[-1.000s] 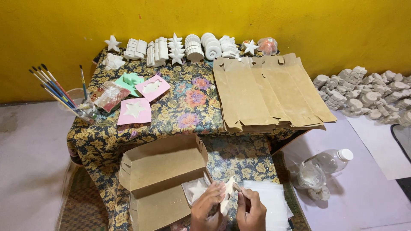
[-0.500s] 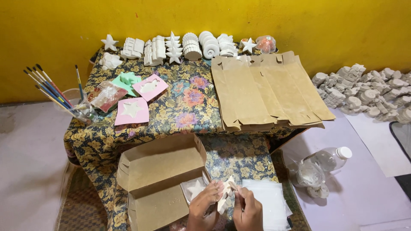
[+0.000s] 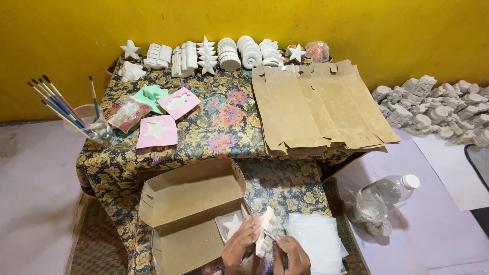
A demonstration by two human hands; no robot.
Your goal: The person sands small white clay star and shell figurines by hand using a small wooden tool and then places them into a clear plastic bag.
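A: How far along does the work look?

B: Early, I'd judge. On the bench the brown paper bags lie flat and unfilled, and a long row of white plaster shapes waits at the back. The open cardboard box holds one bagged star.

A: And the hands?

B: Left hand grips a white plaster piece beside the box; right hand pinches a thin tool against it.
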